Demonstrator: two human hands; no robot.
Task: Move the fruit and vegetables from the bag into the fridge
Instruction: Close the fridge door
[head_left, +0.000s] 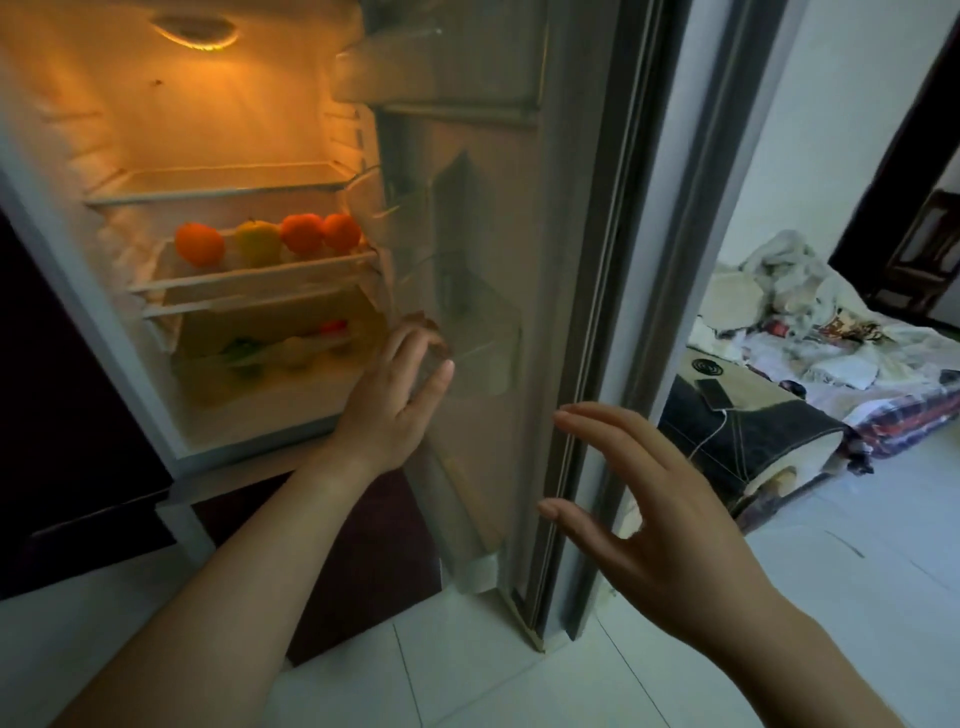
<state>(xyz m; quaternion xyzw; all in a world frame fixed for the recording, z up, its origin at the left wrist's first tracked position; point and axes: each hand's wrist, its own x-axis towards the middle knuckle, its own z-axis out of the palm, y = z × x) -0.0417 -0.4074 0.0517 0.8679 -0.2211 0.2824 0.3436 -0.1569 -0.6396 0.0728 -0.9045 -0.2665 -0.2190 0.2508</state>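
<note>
The fridge (62, 218) stands open and lit inside. On its middle shelf (260, 273) lie three oranges (200, 244) and a yellow-green fruit (258, 241). In the clear bottom drawer (270, 384) I make out green, pale and red vegetables (291, 351). My left hand (397, 389) reaches toward the inner side of the open door (467, 234), fingers loosely curled near a clear door bin (483, 358), holding nothing. My right hand (639, 509) hovers with fingers straight beside the door's outer edge (587, 364). No bag is in view.
To the right, a doorway opens on a room with a low mattress (831, 374) covered in crumpled bedding, with a phone (714, 392) on a cable on it. White tiled floor (467, 675) lies below. A dark cabinet (52, 415) flanks the fridge on the left.
</note>
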